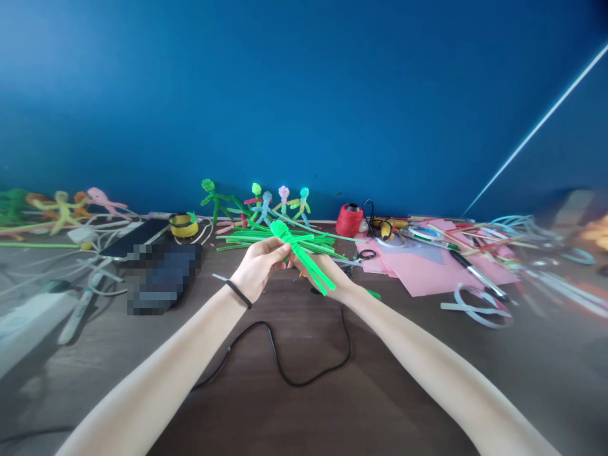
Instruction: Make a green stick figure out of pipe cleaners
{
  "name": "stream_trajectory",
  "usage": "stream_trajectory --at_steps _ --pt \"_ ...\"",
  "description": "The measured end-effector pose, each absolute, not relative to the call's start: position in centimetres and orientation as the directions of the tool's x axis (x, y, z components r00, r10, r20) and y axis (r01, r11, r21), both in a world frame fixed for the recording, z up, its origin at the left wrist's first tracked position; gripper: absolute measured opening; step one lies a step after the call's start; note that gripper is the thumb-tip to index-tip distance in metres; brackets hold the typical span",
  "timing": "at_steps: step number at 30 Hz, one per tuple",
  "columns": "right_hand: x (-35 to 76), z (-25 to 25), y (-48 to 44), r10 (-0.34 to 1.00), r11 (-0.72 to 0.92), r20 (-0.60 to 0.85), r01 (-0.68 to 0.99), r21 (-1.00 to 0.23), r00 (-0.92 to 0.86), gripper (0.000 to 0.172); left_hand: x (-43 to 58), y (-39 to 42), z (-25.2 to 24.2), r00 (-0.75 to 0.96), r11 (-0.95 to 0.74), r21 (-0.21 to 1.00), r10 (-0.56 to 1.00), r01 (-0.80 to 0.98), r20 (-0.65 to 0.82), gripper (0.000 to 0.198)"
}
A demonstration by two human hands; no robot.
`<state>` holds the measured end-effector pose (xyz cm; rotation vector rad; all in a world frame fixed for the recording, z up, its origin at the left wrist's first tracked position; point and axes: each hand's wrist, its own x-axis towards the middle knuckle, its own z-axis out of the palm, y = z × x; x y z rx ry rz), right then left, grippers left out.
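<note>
Taking the clock from the middle of the view, with 12 away from the person, a bright green pipe-cleaner figure (285, 236) is held just above the table (266, 418), close to the centre. Its rounded head points to about 11 o'clock, one arm between 2 and 3, and its two long legs toward 5. The left hand (259, 266) has its thumb and fingers pinched on the figure's body, and a dark band (239, 294) circles that wrist. The right hand (327, 269) is close against the figure, partly behind the legs; its fingers are mostly hidden, so I cannot tell whether they grip.

Just beyond the hands lies a pile of green stems (242, 239), and behind it, around 11 to 12 o'clock, small coloured figures (284, 192) stand near the blue wall (304, 95). A red spool (349, 221) sits at about 2 o'clock. Pink paper (418, 275) lies toward 3, with a pen (477, 274) over its right part. A dark phone (168, 278) lies near 9, with a yellow roll (183, 227) beyond it. A black cable (299, 385) curves across the table at 6 o'clock
</note>
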<state>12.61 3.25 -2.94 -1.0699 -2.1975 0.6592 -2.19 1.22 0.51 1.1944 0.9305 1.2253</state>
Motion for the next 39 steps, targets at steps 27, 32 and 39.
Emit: stream_trajectory --at_steps 27,32,39 --pt "13.3 -0.6 2.6 0.867 0.4 0.244 0.315 -0.861 -0.434 0.032 -3.2 2.3 -0.1 -0.077 -0.272 0.815 0.93 0.512 0.359 0.019" --pt "14.0 -0.7 3.4 0.876 0.441 0.322 0.326 -0.836 -0.358 0.03 -2.9 2.2 0.1 -0.003 -0.256 0.886 0.96 0.387 0.279 0.018" --pt "13.9 -1.5 4.2 0.887 0.409 0.293 0.313 -0.857 -0.357 0.027 -2.3 1.7 0.3 0.031 -0.12 0.992 0.992 0.031 0.119 0.022"
